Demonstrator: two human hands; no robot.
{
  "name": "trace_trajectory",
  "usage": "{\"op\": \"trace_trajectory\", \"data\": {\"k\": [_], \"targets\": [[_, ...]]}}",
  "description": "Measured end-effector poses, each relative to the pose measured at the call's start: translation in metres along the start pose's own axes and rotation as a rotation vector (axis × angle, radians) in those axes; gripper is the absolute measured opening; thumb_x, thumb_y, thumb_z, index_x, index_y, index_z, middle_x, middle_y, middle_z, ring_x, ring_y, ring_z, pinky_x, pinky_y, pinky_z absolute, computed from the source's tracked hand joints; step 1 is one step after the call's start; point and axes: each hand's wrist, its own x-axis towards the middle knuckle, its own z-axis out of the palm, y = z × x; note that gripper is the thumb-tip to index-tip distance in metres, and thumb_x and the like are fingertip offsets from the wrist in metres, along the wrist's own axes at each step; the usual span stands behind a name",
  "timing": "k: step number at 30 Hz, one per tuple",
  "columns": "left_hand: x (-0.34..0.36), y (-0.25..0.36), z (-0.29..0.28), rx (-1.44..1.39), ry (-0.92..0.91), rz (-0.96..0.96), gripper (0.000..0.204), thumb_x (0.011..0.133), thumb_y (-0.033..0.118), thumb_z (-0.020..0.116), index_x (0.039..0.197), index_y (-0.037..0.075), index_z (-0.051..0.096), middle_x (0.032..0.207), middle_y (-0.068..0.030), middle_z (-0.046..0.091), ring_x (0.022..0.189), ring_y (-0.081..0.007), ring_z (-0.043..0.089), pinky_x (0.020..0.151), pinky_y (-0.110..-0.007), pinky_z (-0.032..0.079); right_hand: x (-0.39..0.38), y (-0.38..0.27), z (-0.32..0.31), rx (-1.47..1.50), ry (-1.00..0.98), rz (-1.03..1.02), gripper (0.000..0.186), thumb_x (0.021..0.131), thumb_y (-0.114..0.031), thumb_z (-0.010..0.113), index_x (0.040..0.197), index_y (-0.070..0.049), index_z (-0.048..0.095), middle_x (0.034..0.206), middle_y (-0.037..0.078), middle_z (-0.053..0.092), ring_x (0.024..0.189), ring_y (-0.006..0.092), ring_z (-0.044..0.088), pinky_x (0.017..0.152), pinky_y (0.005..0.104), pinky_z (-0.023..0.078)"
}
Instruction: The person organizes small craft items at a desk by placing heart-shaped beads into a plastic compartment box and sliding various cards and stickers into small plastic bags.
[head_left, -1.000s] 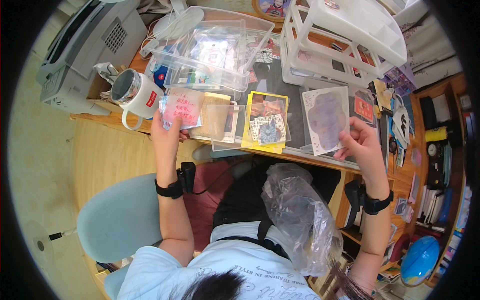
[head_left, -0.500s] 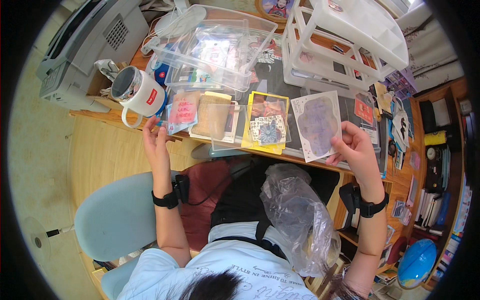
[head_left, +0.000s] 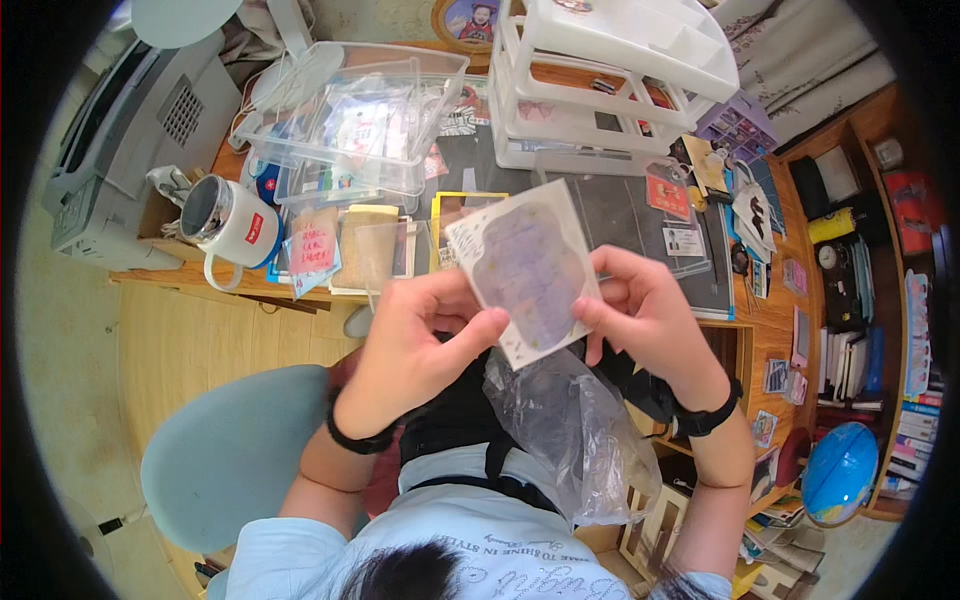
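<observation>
A white-bordered card [head_left: 530, 260] with a pale purple cloud-shaped middle is held up over the desk's front edge. My left hand [head_left: 425, 340] grips its lower left edge with the thumb on top, and my right hand [head_left: 640, 325] pinches its right edge. Behind it lies a yellow card [head_left: 463, 204], partly hidden. Left of that are clear plastic sheets [head_left: 381, 268] over papers and a pink note [head_left: 310, 249] on blue paper. A crumpled clear plastic bag [head_left: 570, 450] lies on my lap.
Clear trays [head_left: 335, 160], a white shelf unit [head_left: 635, 40], a white mug [head_left: 235, 230], a printer [head_left: 135, 150] and piled papers [head_left: 750, 215] crowd the desk. A blue chair [head_left: 215, 450] stands at left, a bookcase [head_left: 890, 320] and globe [head_left: 840, 470] at right.
My left hand has let go of the pink note, now lying left on the desk, and moved right to grip the purple card. My right hand has brought the card left and toward me.
</observation>
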Motion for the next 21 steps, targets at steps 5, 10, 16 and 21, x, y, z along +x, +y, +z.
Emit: {"op": "trace_trajectory", "data": {"k": [5, 10, 16, 21], "targets": [[0.002, -0.012, 0.008, -0.076, 0.007, -0.043, 0.014, 0.086, 0.007, 0.057, 0.091, -0.005, 0.062, 0.075, -0.0024, 0.064, 0.064, -0.0052, 0.057, 0.053, -0.018, 0.045, -0.013, 0.01, 0.007, -0.529, 0.358, -0.544, 0.054, 0.072, -0.007, 0.07, 0.12, -0.008, 0.045, 0.112, 0.015, 0.056, 0.087, 0.0187, 0.061, 0.07, 0.0288, 0.051], [0.002, -0.017, 0.019, -0.187, -0.04, 0.024, 0.018, 0.087, 0.009, 0.055, 0.098, -0.005, 0.06, 0.086, -0.0025, 0.064, 0.073, -0.0035, 0.055, 0.062, -0.02, 0.045, -0.012, 0.003, 0.005, -0.991, 0.226, -0.772, 0.066, 0.055, -0.035, 0.079, 0.116, -0.021, 0.06, 0.138, 0.016, 0.033, 0.127, 0.0354, 0.031, 0.1, 0.0466, 0.031], [0.004, -0.01, 0.024, -0.351, -0.136, 0.005, 0.023, 0.088, 0.012, 0.053, 0.103, -0.005, 0.057, 0.095, -0.0043, 0.061, 0.087, -0.0067, 0.053, 0.077, -0.022, 0.043, -0.018, 0.002, 0.009, -1.226, 0.251, -0.669, 0.069, 0.056, -0.035, 0.076, 0.119, -0.018, 0.055, 0.131, 0.011, 0.043, 0.124, 0.0303, 0.037, 0.103, 0.0517, 0.023], [0.006, -0.019, 0.019, -0.21, -0.055, 0.226, 0.032, 0.082, 0.018, 0.061, 0.105, -0.003, 0.052, 0.101, -0.006, 0.054, 0.093, -0.012, 0.051, 0.082, -0.027, 0.043, -0.011, 0.015, 0.005, -0.759, 0.215, -0.59, 0.055, 0.061, -0.011, 0.076, 0.112, -0.01, 0.056, 0.098, 0.009, 0.06, 0.094, 0.0276, 0.058, 0.085, 0.0373, 0.044]]}}
